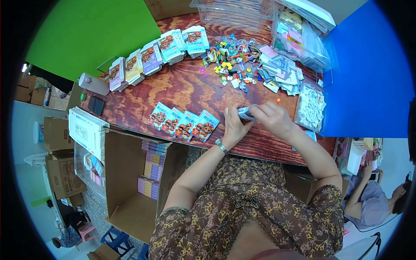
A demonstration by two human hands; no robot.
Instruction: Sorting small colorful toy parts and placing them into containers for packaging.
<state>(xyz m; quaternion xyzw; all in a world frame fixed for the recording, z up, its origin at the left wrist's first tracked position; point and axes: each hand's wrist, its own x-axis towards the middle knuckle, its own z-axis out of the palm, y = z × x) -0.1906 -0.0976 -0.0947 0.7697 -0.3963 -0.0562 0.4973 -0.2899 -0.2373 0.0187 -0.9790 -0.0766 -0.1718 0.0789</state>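
My left hand (235, 129), with a watch on its wrist, is closed round a small light-blue box (245, 113) just above the table's near edge. The fingers of my right hand (274, 119) are bent together at the box's right end. Whether they pinch the box or something small at it cannot be made out. To the left of my left hand lie several flat blue printed packets (204, 125), overlapping in a slanting row. Beyond my hands a heap of small colourful toys (236, 60) covers the table, with a pile of cards (279, 71) at its right.
Stacks of flat printed cartons (151, 57) line the table's far left. A tray of small white pieces (310, 107) stands at the right, near clear plastic bins (299, 47). Below the left edge is an open cardboard box (123, 182). Another person (372, 201) sits at the far right.
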